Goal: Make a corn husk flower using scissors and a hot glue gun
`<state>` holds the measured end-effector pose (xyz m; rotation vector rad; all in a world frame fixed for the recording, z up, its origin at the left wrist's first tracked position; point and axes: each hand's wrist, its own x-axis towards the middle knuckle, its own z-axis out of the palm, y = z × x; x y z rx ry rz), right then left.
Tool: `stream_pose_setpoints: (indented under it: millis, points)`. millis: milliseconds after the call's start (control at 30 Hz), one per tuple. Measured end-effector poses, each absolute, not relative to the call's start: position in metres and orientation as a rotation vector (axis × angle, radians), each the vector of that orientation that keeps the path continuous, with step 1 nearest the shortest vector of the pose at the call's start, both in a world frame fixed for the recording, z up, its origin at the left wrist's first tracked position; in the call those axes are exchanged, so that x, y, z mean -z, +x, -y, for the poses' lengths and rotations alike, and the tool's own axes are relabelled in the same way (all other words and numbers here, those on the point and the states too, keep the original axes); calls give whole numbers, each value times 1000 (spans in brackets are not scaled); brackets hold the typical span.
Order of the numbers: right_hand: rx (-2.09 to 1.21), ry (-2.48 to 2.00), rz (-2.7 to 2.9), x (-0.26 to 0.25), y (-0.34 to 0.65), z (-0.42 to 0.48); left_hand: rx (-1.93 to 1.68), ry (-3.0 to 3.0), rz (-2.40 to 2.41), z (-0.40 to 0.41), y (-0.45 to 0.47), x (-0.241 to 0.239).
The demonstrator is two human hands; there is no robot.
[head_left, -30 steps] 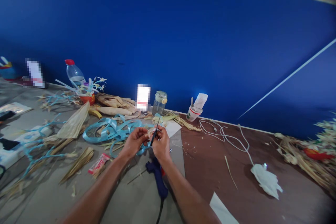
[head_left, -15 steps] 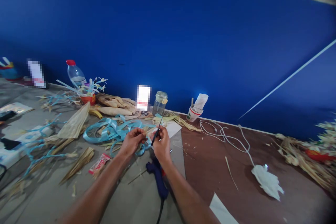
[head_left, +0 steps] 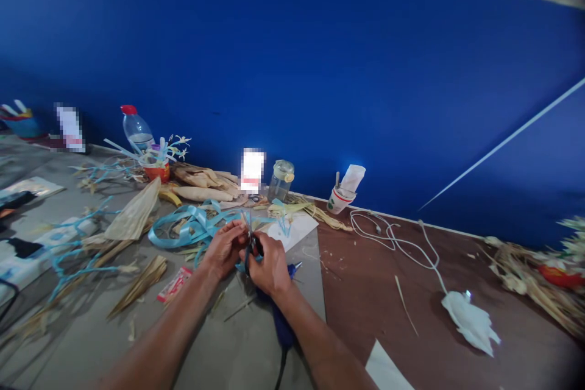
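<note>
Dark-handled scissors (head_left: 249, 251) are in my right hand (head_left: 270, 263), their blades pointing up and away from me. My left hand (head_left: 225, 248) is pinched closed right beside the blades; what lies between its fingertips is too small to make out. Just behind both hands a curled light-blue ribbon (head_left: 187, 228) lies on the grey table. A white sheet of paper (head_left: 299, 230) with thin blue strands on it lies beyond my right hand. Under my right wrist rests a dark blue glue gun (head_left: 284, 329), its nozzle toward the right.
Dried husks (head_left: 139, 283), a red-white wrapper (head_left: 175, 283) and blue-stemmed husk flowers (head_left: 75, 271) spread on the left. Along the blue partition stand a bottle (head_left: 137, 129), a jar (head_left: 281, 181) and a paper cup (head_left: 340, 200). A white cable (head_left: 388, 231) curls on the brown surface.
My right hand has turned and moved left toward my left hand, with fingers now around the scissors' handles and blades near the left fingertips. Blue strands now show on the paper.
</note>
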<state>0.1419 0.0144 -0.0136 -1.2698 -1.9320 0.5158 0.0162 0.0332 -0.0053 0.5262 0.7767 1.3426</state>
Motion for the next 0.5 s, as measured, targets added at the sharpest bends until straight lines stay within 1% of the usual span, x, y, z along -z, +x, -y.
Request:
stream_pose_setpoints:
  millis: [200,500]
  points:
    - [-390,-1287,2014,14,141,-13,-1359,521,-787,-34,14,8]
    - [-382,-1305,2053,12,142,-13,-1344,536,-835,-34,13,3]
